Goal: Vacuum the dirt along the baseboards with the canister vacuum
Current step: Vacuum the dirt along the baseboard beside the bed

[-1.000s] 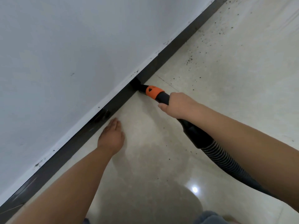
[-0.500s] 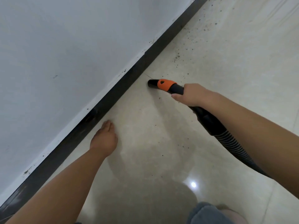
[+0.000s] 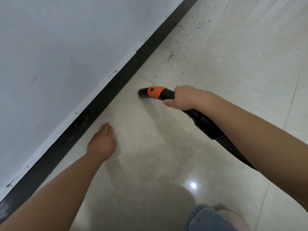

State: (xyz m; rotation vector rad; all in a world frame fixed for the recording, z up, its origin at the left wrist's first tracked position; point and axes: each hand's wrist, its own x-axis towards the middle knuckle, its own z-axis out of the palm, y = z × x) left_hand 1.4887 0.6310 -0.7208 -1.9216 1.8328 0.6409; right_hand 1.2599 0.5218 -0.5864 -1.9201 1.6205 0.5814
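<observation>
My right hand (image 3: 186, 97) is wrapped around the black handle tube of the vacuum hose (image 3: 221, 139), fingers curled over the top and thumb tucked beneath, so the grip is full and closed on it. Just beyond my knuckles, toward the wall, the tube carries an orange collar (image 3: 155, 92), and past that sits the short black nozzle (image 3: 143, 93), its mouth low over the floor (image 3: 233, 80) and pointing at the black baseboard (image 3: 120, 80) but standing apart from it, with a strip of bare tile between them. Behind my wrist the tube widens into a black cuff and then the ribbed hose, which runs back under my forearm and out of sight. My left hand (image 3: 102, 142) lies flat on the tile with the fingers straight and together, holding nothing, near the baseboard and pointing toward it; the fingertips stop just short of it. The nozzle is ahead of that hand and off to its right, well apart from it. Most of the dirt (image 3: 185, 39) lies farther ahead of the nozzle, a scatter of dark specks along the foot of the baseboard and out onto the tile. A few stray specks sit right under the orange collar and between my two hands. Small dark flecks also dot the white wall (image 3: 58, 47) just above the baseboard's top edge. My knee in blue-grey fabric (image 3: 208, 219) shows below my right forearm.
</observation>
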